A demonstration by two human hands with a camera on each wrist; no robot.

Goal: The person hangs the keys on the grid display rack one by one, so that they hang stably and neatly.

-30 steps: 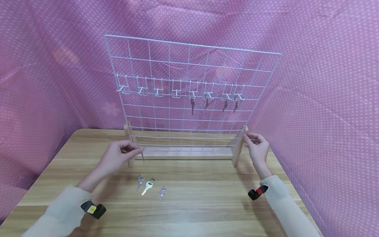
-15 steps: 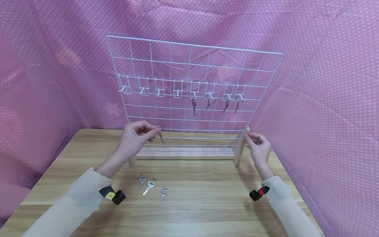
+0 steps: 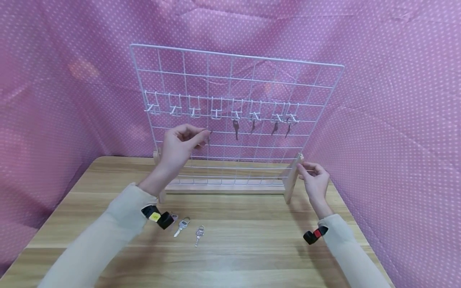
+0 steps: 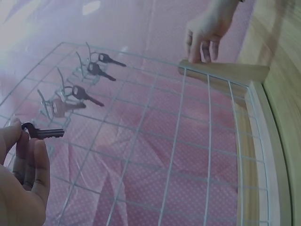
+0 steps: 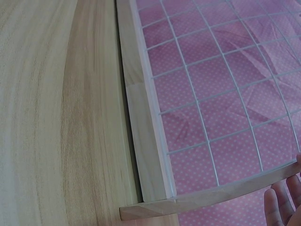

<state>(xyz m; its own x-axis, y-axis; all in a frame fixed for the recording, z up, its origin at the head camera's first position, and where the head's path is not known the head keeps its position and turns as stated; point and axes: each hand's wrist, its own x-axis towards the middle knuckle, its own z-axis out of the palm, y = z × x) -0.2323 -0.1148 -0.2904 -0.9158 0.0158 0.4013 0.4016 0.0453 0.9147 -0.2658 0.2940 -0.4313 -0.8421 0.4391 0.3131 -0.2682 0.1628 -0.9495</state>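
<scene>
My left hand [image 3: 181, 146] pinches a key [image 4: 47, 133] by its ring end between thumb and fingers. The key's blade points down in the head view, in front of the white wire grid [image 3: 234, 55] and below its middle hooks. Several keys, one of them this key [image 3: 236, 130], hang from hooks on the right half of the row. The hook [image 3: 216, 114] just left of them bears no key. At the stand's right end, my right hand [image 3: 314, 180] grips the upper edge of the wooden side support [image 3: 293, 176] with thumb and fingers.
On the wooden table [image 3: 245, 256] lie a silver key [image 3: 182, 226], another key [image 3: 199, 235] and a third partly hidden behind the left wrist camera [image 3: 165, 220]. Bare hooks [image 3: 153, 109] line the grid's left half. Pink dotted cloth [image 3: 389, 120] surrounds the table.
The left hand has risen and gone right with its key, from the grid's lower left corner to just under the hook row. The right hand stays on the support.
</scene>
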